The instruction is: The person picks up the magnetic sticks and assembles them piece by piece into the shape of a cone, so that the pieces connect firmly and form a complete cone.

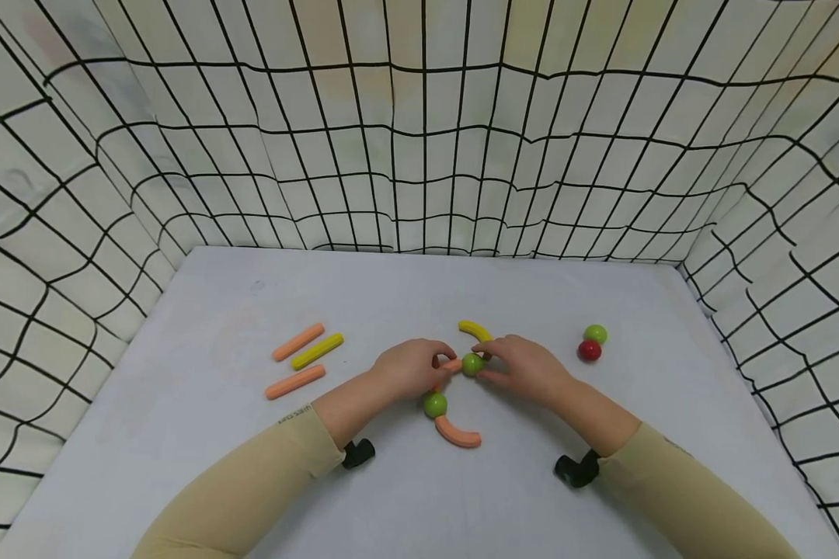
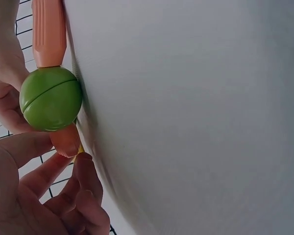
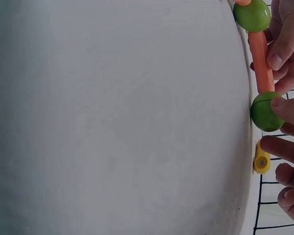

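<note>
My left hand (image 1: 407, 368) pinches a straight orange stick (image 3: 261, 61) between thumb and fingers. One end of this stick meets a glossy green ball (image 1: 471, 365), which my right hand (image 1: 534, 371) grips with its fingertips. At the stick's other end is a second green ball (image 1: 435, 404), below the left hand in the head view. A curved orange stick (image 1: 457, 436) joins that ball and bends right toward the near side. Close beyond the right fingertips lies a curved yellow stick (image 1: 472, 329), its round end showing in the right wrist view.
On the white table (image 1: 266, 287), left of the hands, lie two straight orange sticks (image 1: 297, 341) (image 1: 295, 382) with a straight yellow stick (image 1: 317, 351) between them. To the right sit a red ball (image 1: 590, 351) and a green ball (image 1: 597, 334). Black-gridded netting (image 1: 419, 155) surrounds the table.
</note>
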Action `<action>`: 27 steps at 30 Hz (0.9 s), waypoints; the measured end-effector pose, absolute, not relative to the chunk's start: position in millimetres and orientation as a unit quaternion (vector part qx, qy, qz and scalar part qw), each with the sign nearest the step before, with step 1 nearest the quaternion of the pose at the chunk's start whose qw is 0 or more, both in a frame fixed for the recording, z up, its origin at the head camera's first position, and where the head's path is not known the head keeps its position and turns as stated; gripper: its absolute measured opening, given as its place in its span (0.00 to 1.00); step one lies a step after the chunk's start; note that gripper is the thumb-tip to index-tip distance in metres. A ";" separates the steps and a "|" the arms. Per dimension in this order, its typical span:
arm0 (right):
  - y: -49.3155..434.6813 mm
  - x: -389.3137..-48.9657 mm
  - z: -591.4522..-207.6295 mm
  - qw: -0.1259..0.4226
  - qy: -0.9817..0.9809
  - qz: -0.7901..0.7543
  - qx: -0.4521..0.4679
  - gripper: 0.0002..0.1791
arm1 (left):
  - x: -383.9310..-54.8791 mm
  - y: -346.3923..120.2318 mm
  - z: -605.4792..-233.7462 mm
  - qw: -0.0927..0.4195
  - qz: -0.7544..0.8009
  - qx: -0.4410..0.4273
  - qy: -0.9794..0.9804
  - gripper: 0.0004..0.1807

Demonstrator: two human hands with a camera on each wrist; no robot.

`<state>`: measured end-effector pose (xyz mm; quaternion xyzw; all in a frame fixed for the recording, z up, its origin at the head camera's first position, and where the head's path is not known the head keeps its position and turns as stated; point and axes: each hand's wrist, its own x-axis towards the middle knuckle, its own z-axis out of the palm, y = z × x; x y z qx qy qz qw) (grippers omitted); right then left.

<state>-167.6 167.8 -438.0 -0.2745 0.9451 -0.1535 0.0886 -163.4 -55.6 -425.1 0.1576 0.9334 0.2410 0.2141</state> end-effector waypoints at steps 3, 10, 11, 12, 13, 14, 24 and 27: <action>166.5 -168.0 -438.1 0.087 0.945 -0.158 -0.273 0.22 | -164.9 -55.8 -425.5 0.214 0.244 0.160 0.932 0.17; 164.7 -168.8 -438.3 0.085 0.944 -0.163 -0.275 0.21 | -165.0 -58.0 -426.4 0.211 0.250 0.159 0.932 0.17; 164.4 -169.6 -438.8 0.084 0.943 -0.164 -0.278 0.21 | -164.9 -58.6 -426.5 0.210 0.250 0.158 0.932 0.17; 163.9 -170.2 -439.0 0.082 0.942 -0.165 -0.279 0.21 | -164.9 -59.2 -426.5 0.210 0.251 0.158 0.932 0.16; 163.5 -170.7 -438.7 0.081 0.941 -0.168 -0.282 0.20 | -165.0 -59.8 -426.6 0.209 0.252 0.158 0.932 0.16; 163.0 -171.3 -438.9 0.080 0.941 -0.169 -0.283 0.20 | -165.0 -60.5 -426.5 0.208 0.254 0.158 0.931 0.17; 156.7 -175.1 -437.5 0.074 0.937 -0.164 -0.300 0.19 | -163.7 -66.8 -429.8 0.212 0.263 0.147 0.930 0.18; 154.5 -176.2 -436.9 0.076 0.936 -0.163 -0.302 0.18 | -162.6 -68.9 -430.2 0.212 0.265 0.143 0.930 0.18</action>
